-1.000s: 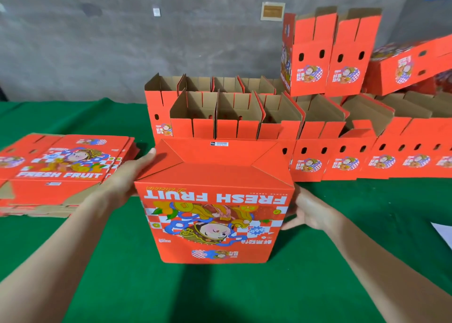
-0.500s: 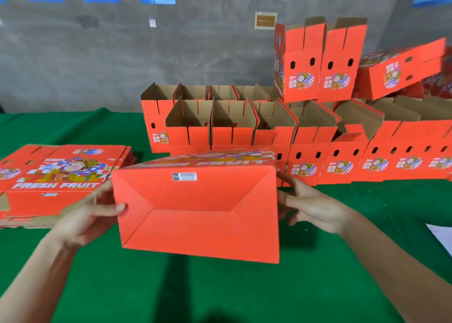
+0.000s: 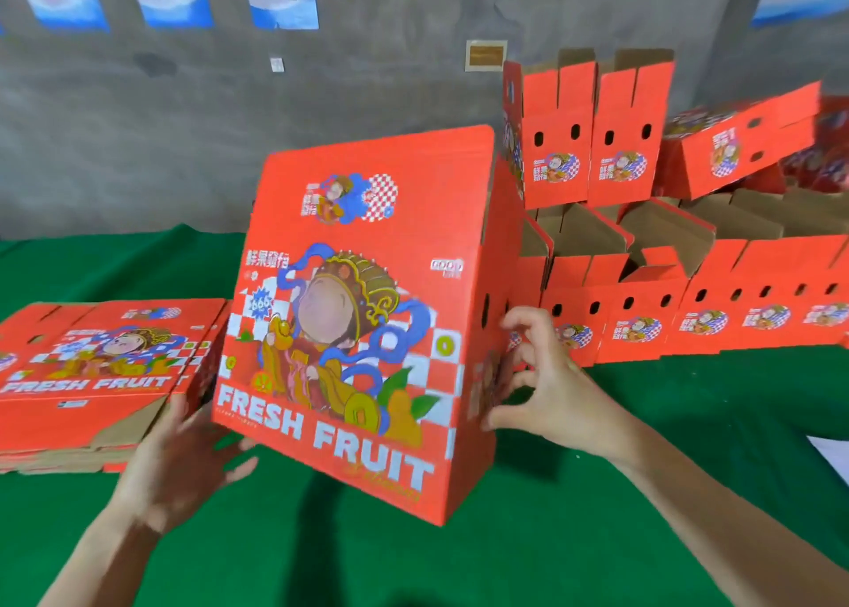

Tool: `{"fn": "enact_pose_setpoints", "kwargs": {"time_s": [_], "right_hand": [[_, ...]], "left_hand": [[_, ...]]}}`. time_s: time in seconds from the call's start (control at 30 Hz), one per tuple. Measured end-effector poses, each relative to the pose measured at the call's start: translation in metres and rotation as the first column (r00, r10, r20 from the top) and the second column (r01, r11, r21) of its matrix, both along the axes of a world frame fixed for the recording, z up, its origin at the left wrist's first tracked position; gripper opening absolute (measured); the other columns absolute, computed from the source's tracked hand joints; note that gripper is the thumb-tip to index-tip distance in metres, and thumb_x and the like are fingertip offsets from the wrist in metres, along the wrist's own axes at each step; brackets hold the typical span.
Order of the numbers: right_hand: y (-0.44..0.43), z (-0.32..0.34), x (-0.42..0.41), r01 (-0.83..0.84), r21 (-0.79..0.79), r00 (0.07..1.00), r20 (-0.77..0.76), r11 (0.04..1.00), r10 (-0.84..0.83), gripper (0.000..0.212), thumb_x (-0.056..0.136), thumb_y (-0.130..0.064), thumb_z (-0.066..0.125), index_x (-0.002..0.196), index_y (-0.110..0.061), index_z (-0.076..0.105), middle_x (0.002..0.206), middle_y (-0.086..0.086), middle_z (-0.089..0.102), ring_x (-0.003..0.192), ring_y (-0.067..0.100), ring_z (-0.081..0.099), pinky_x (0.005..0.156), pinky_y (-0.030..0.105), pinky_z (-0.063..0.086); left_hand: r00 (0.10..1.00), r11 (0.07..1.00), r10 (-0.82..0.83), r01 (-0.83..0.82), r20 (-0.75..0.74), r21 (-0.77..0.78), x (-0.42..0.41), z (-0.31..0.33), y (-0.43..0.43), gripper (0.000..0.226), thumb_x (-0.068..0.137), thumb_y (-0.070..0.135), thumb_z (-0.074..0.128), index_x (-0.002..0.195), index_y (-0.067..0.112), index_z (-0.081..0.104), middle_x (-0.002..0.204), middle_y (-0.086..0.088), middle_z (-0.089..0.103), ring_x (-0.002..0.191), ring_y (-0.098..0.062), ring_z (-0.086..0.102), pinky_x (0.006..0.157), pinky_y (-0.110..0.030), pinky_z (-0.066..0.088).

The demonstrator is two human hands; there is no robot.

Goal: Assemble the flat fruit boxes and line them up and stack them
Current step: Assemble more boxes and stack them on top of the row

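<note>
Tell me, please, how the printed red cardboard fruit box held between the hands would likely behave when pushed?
Probably light: the red cardboard fruit box hangs tilted between the left hand and right hand with loosely spread fingers. Likely fairly stiff, as its panels look flat. Tall with a narrow side, it might tip if pushed high.

Recorded two bare hands, left hand (image 3: 183, 459) and right hand (image 3: 546, 386), each continuing into an uncovered wrist and a bare forearm, left forearm (image 3: 105, 546) and right forearm (image 3: 689, 491), cut off by the lower frame edge. Noted slim forearms and long fingers, with knuckle creases plain on the right. Found the left fingers smeared by motion blur, so logged nothing of nails or finer marks there.
</note>
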State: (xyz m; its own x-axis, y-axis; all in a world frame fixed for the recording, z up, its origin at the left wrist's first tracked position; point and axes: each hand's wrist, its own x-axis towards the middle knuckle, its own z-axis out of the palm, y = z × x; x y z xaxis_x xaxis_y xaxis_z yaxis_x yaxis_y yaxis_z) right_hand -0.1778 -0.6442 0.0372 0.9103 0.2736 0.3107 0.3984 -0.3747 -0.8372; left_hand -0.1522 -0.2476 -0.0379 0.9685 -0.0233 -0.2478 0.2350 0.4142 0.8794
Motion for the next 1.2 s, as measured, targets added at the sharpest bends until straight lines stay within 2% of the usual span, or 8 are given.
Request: {"fn": "enact_pose_setpoints", "kwargs": {"time_s": [0.07, 0.23, 0.53, 0.67, 0.83, 0.93, 1.07, 1.2], "right_hand": [[0.003, -0.001, 0.006, 0.047, -0.074, 0.999, 0.025, 0.996, -0.045, 0.085, 0.054, -0.029, 0.086, 0.115, -0.047, 0.029, 0.105, -0.007, 0.049, 0.076, 0.017, 0.059, 0.074, 0.042, 0.056], [0.014, 0.011, 0.023, 0.066, -0.039, 0.99, 0.126, 0.997, -0.061, 0.076, 0.065, -0.021, 0.082, 0.114, -0.045, 0.029, 0.106, -0.007, 0.053, 0.089, 0.016, 0.06, 0.081, 0.046, 0.053], [0.063, 0.057, 0.053, 0.207, 0.107, 0.882, 0.409, 0.973, -0.233, 0.08, 0.051, -0.033, 0.089, 0.101, -0.051, 0.028, 0.099, 0.006, 0.047, 0.076, 0.018, 0.053, 0.069, 0.029, 0.049], [0.097, 0.083, 0.084, 0.313, 0.014, 0.745, 0.617, 0.95, -0.254, 0.069, 0.061, -0.017, 0.086, 0.102, -0.035, 0.034, 0.104, -0.005, 0.034, 0.07, 0.005, 0.045, 0.074, 0.015, 0.04], [0.12, 0.11, 0.126, 0.48, -0.145, 0.704, 0.652, 0.865, -0.281, 0.059, 0.069, -0.006, 0.078, 0.113, -0.019, 0.041, 0.116, 0.002, 0.031, 0.086, 0.016, 0.043, 0.083, 0.038, 0.045], [0.121, 0.117, 0.148, 0.44, -0.207, 0.75, 0.621, 0.874, -0.23, 0.083, 0.07, -0.011, 0.081, 0.133, -0.032, 0.031, 0.127, 0.005, 0.025, 0.108, 0.005, 0.041, 0.098, 0.023, 0.035], [0.107, 0.126, 0.186, 0.432, -0.268, 0.777, 0.596, 0.861, -0.204, 0.114, 0.069, -0.017, 0.083, 0.136, -0.066, 0.004, 0.131, 0.0, 0.015, 0.09, -0.035, 0.033, 0.089, 0.017, 0.033], [0.067, 0.132, 0.237, 0.498, -0.244, 0.725, 0.644, 0.832, -0.245, 0.115, 0.069, -0.013, 0.082, 0.135, -0.067, 0.005, 0.12, -0.005, 0.014, 0.089, -0.028, 0.036, 0.091, 0.021, 0.036]], "left_hand": [[0.997, 0.999, -0.024, 0.027, 0.078, -0.036, 0.008, 0.008, -0.011, 0.072, 0.075, 0.078, 0.036, 0.117, 0.028, 0.066, 0.112, -0.002, 0.07, 0.095, -0.024, 0.068, 0.08, -0.047, 0.056], [0.945, 0.986, 0.162, -0.14, 0.285, -0.096, 0.05, 0.04, -0.032, 0.03, 0.097, 0.023, 0.043, 0.122, 0.016, 0.058, 0.102, 0.001, 0.073, 0.086, -0.01, 0.07, 0.075, -0.033, 0.059], [0.916, 0.969, 0.222, -0.17, 0.334, -0.18, 0.127, 0.117, -0.045, 0.049, 0.097, 0.032, 0.047, 0.137, 0.003, 0.046, 0.13, -0.011, 0.059, 0.12, -0.025, 0.056, 0.099, -0.043, 0.049], [0.951, 0.986, -0.093, 0.128, 0.294, -0.102, 0.138, 0.132, -0.081, 0.044, 0.094, 0.043, 0.044, 0.124, 0.013, 0.058, 0.103, -0.002, 0.073, 0.086, -0.015, 0.071, 0.058, -0.033, 0.059], [0.85, 0.924, -0.383, 0.353, 0.361, 0.149, 0.149, 0.122, -0.089, 0.053, 0.082, 0.057, 0.054, 0.129, 0.031, 0.053, 0.12, -0.005, 0.067, 0.098, -0.03, 0.069, 0.075, -0.043, 0.058], [0.825, 0.926, -0.378, 0.339, 0.42, 0.166, 0.177, 0.131, -0.088, 0.05, 0.082, 0.051, 0.054, 0.13, 0.037, 0.051, 0.119, 0.001, 0.067, 0.099, -0.026, 0.068, 0.076, -0.041, 0.057], [0.82, 0.941, -0.337, 0.284, 0.462, 0.182, 0.217, 0.143, -0.117, 0.034, 0.098, 0.039, 0.04, 0.132, 0.034, 0.046, 0.112, 0.005, 0.07, 0.09, -0.02, 0.067, 0.074, -0.036, 0.057], [0.824, 0.944, -0.322, 0.243, 0.466, 0.224, 0.254, 0.153, -0.163, 0.036, 0.102, 0.032, 0.038, 0.133, 0.017, 0.044, 0.124, -0.01, 0.063, 0.094, -0.024, 0.067, 0.07, -0.038, 0.057]]}}
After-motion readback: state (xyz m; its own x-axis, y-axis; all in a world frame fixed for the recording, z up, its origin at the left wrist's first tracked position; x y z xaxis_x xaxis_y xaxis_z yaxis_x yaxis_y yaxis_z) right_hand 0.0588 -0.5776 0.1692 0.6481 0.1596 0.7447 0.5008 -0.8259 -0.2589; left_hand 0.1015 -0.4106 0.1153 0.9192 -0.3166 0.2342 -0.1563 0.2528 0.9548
